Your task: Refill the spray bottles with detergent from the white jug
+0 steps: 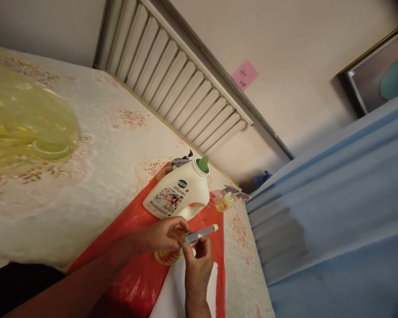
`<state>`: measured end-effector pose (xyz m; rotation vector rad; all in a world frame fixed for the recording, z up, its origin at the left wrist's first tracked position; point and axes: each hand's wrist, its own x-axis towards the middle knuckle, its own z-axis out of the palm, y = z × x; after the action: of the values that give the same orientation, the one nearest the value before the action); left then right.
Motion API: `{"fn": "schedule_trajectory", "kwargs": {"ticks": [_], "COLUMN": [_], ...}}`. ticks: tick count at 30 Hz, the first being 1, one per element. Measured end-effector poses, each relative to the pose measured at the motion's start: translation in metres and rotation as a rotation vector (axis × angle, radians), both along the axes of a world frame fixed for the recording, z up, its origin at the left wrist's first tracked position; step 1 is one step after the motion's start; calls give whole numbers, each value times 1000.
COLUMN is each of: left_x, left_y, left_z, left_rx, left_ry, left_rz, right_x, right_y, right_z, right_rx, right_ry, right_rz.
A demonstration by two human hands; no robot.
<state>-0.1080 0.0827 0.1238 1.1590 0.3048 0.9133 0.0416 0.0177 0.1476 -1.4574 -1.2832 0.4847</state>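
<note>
At the lower middle, a small spray bottle [166, 257] with yellowish contents stands over the red sheet. It has a grey spray head [200, 234] with a pale yellow nozzle tip. My left hand [166, 233] is closed with its fingertips at the bottle's neck, just beside the head. From below, my right hand [199, 265] pinches the head between thumb and fingers. My fingers hide the joint between head and bottle. Right behind my hands is a large cream detergent jug [175, 190] with a handle, a printed label and a green piece [203, 164] in its mouth.
A red plastic sheet [132, 282] and white paper [172, 287] lie on the flowered tablecloth [119, 145]. More spray bottles [226, 202] stand behind the jug. A yellow translucent bag [26, 119] sits at left. A radiator [182, 84] lines the wall; blue curtains [334, 198] hang at right.
</note>
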Motion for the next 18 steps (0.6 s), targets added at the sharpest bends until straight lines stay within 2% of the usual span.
{"fn": "schedule_trajectory", "kwargs": {"ticks": [4,8,11,16,18], "left_x": [0,1,2,1,1], "left_y": [-2,-1,0,-1,-1], "left_z": [5,4,1,-1,0], "left_rx": [-37,-31,-22,-25,-32], "left_ry": [-13,-19,-28,-53,-50], "left_rz": [4,-13,-22,-22,-16], "right_x": [3,8,8,1,0], "right_y": [-8,-13,-9,-2,-4], "right_z": [11,21,14,-3,-2], "right_rx": [-12,0,-27,9,-2], "right_ry": [-82,-159,-112,18,2], "right_rz": [130,234,190,-11,1]}}
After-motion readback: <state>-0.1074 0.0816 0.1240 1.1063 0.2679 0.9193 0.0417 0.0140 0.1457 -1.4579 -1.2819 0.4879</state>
